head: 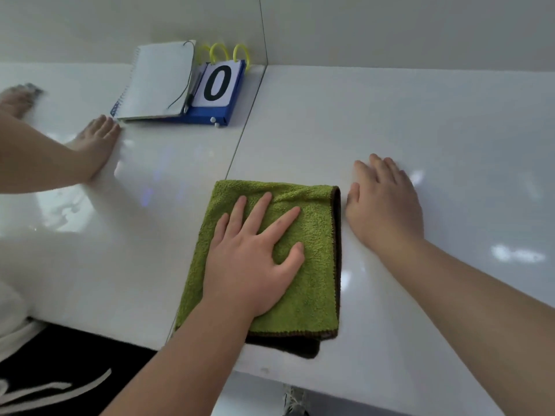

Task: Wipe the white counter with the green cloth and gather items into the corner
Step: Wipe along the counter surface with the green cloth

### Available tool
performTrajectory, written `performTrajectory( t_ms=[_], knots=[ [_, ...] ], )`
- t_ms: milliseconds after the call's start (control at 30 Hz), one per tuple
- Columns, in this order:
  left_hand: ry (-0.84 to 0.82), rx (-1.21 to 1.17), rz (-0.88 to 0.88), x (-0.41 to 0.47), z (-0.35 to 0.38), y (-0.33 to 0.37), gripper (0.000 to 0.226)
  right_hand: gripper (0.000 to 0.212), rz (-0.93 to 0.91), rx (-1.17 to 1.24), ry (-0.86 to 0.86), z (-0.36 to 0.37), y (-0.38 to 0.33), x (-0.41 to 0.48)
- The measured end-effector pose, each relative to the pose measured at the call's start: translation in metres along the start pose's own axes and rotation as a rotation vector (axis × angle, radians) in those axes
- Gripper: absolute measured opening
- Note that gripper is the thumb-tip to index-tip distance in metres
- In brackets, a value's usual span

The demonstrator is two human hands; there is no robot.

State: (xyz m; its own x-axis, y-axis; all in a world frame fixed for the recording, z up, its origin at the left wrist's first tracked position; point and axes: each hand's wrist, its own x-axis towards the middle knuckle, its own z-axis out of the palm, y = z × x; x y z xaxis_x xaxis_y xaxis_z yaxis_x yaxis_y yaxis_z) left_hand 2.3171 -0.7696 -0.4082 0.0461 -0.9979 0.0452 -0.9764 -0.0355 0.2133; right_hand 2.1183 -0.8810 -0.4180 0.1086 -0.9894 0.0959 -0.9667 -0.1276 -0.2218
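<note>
Green cloth (312, 295) lies folded at the near edge of the white counter (420, 115), a thick wiping pad, I judge. My left grip (255, 256) presses it flat, fingers spread; my right grip (384, 205) rests beside it, fingers straight, holding nothing. Notebook (159, 82) and flip-board (222, 88) occupy the corner.

It looks like an office or plain workroom; a glossy white counter (390, 115) runs into a corner of smooth, pale wall panels (390, 25). In that corner lies a spiral notebook (159, 79) with a pen (189, 100) at its edge; beside it sits a blue flip-number stand (220, 85) on yellow rings (219, 52), showing 0.
</note>
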Motion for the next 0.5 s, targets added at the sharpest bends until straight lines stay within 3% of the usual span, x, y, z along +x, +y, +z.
performTrajectory(
  t_ms=[233, 500],
  knots=[
    [-0.022, 0.001, -0.037, 0.102, 0.008, 0.001, 0.06, 0.05, 0.026, 0.008, 0.022, -0.005, -0.004, -0.001],
    [-0.089, 0.03, 0.067, 0.228, 0.016, 0.004, 0.064, 0.05, 0.061, 0.0, -0.049, -0.007, -0.002, -0.001]
  ],
)
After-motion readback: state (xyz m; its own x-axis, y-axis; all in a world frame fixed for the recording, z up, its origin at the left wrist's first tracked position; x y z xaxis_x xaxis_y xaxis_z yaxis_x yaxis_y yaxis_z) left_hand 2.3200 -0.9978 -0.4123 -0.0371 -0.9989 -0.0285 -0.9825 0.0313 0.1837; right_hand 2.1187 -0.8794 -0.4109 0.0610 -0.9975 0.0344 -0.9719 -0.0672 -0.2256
